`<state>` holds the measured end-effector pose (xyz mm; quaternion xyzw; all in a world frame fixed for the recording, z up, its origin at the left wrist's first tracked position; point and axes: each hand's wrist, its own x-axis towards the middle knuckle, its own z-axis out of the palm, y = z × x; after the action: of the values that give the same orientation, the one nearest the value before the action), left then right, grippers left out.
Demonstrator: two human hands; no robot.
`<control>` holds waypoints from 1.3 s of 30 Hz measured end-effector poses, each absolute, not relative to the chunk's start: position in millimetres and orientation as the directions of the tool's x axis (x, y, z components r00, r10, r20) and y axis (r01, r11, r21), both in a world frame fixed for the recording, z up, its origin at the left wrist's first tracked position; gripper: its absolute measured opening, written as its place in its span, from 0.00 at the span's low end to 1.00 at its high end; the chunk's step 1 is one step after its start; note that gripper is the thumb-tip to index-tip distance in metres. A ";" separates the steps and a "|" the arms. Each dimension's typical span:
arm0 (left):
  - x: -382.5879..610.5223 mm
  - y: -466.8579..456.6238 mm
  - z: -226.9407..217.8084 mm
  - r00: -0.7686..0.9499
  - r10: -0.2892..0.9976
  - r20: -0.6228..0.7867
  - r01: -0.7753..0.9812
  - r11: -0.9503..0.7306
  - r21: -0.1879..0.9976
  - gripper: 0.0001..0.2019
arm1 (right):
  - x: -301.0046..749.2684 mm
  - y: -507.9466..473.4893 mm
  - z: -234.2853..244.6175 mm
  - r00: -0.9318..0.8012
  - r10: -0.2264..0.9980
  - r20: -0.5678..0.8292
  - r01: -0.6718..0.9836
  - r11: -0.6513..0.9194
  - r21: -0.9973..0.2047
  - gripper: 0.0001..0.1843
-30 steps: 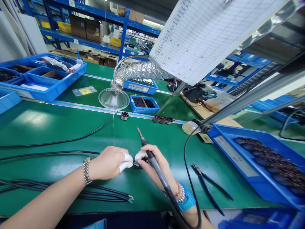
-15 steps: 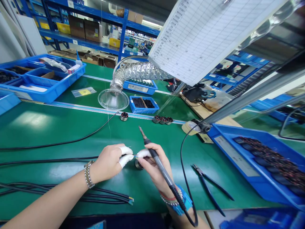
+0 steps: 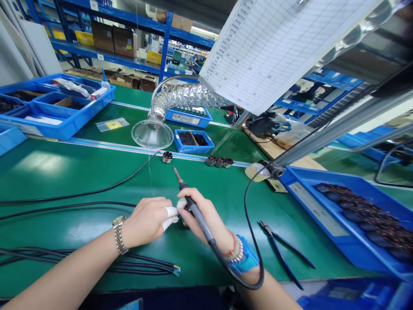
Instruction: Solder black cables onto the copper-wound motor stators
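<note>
Left hand (image 3: 145, 224) closes narrowly, its hold too small to tell, with a small motor (image 3: 185, 223) partly hidden at 3 o'clock; right hand (image 3: 211, 217) grips a soldering iron (image 3: 197, 214), long axis running toward 11 o'clock.

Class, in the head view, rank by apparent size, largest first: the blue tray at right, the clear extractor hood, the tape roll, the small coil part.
Blue tray
Clear extractor hood
Tape roll
Small coil part
The tray sits nearest, so its lead is unsure.
</note>
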<state>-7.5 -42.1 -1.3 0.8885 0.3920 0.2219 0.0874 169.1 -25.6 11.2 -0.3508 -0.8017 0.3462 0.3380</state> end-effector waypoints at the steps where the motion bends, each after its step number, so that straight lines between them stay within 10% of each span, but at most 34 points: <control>1: -7.1 -41.3 -1.2 0.564 0.765 0.311 0.672 -0.644 0.366 0.11 | 168.5 -23.4 12.2 -0.534 0.788 0.308 0.339 0.533 -0.775 0.15; 10: -8.3 -39.1 6.6 0.232 0.937 0.261 0.555 -0.347 0.756 0.08 | 165.7 -33.1 0.1 -0.189 0.687 0.701 0.430 0.700 -0.570 0.15; 39: -4.4 -45.1 -5.3 0.164 0.899 0.407 0.647 -0.410 0.643 0.09 | 153.1 -32.6 -10.0 -0.197 0.543 0.816 0.495 0.774 -0.396 0.19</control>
<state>-4.4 -45.1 -5.3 0.7455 0.5184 0.3860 0.1626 153.1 -32.6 -10.0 -0.3356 -0.7732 0.0226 0.5376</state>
